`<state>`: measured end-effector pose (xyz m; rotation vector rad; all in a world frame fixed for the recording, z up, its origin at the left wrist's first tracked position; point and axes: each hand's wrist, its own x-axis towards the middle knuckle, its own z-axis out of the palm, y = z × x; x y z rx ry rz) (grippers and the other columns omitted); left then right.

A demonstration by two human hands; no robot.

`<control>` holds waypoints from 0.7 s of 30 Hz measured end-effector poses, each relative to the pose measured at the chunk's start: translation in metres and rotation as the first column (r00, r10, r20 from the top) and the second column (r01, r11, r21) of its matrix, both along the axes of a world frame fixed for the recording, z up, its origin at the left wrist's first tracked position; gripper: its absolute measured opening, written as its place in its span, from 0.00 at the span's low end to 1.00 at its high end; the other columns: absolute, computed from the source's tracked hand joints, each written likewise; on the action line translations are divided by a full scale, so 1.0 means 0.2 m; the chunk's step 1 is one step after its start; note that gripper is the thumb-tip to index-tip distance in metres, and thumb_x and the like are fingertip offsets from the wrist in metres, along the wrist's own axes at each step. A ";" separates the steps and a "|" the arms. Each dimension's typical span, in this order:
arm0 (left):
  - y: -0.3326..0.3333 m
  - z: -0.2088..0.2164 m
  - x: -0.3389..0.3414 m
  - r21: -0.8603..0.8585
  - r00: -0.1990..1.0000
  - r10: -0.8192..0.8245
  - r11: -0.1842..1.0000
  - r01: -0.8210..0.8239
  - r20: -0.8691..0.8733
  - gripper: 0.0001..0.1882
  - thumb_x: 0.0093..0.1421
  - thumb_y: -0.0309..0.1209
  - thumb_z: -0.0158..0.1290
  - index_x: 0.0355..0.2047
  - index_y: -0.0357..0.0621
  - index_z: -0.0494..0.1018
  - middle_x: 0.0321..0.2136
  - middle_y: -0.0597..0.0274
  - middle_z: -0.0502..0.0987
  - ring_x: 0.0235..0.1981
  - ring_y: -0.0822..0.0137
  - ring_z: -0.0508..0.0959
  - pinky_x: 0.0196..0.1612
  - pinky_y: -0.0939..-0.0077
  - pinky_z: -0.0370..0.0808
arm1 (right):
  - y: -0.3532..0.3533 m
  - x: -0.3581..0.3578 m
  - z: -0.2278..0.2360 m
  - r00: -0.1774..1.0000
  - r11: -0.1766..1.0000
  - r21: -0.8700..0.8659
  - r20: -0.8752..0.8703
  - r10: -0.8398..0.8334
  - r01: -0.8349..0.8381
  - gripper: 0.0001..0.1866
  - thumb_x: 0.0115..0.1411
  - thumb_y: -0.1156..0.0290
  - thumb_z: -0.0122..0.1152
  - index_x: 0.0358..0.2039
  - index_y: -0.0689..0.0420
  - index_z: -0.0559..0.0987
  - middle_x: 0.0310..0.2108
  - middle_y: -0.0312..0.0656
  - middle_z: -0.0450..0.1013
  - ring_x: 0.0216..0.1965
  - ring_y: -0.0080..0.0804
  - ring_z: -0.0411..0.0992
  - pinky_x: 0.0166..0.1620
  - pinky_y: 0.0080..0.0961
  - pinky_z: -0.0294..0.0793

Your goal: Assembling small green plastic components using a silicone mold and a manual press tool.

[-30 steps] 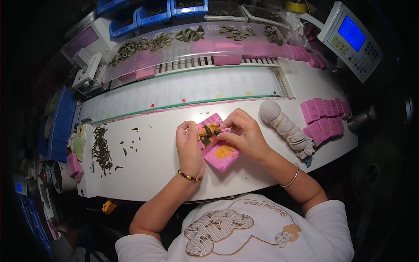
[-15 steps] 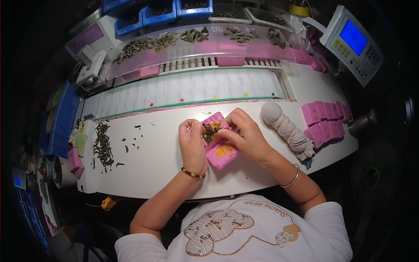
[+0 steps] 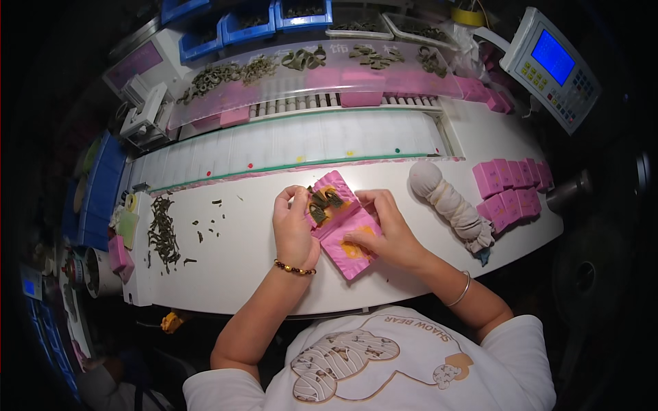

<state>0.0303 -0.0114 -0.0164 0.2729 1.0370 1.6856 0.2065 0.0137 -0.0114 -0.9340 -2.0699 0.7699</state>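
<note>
A pink rubber mould [image 3: 343, 240] lies spread open like a book between my hands, above the white table. Yellow-orange patches mark its inner faces. Dark green wax-like pieces [image 3: 327, 200] sit on the upper half, some curved. My left hand [image 3: 295, 222] is closed on the mould's left edge, fingertips beside the green pieces. At the right edge, my right hand [image 3: 387, 229] grips the mould with its thumb lying on the lower half and its fingers partly hidden behind.
Dark green scraps [image 3: 163, 233] are heaped at the left. A wrapped white cloth bundle [image 3: 449, 205] and stacked pink blocks [image 3: 507, 188] stand to the right. A long white conveyor strip [image 3: 288, 140] runs behind, below a clear shelf [image 3: 301, 68]. A control panel [image 3: 552, 65] hangs at upper right.
The mould has opened out flatter and its lower half has come nearer to me. My right fingers have left the green pieces for the right edge. The coloured dots on the strip have shifted left.
</note>
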 end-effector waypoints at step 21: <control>0.00 0.25 0.01 0.186 0.809 -0.580 0.808 0.559 0.091 0.08 0.69 0.30 0.48 0.46 0.42 0.70 0.40 0.65 0.75 0.40 0.77 0.76 0.44 0.80 0.76 | 0.09 0.08 0.34 0.898 0.857 0.270 0.107 0.426 -0.439 0.16 0.52 0.66 0.71 0.40 0.57 0.81 0.61 0.44 0.64 0.64 0.47 0.58 0.60 0.42 0.66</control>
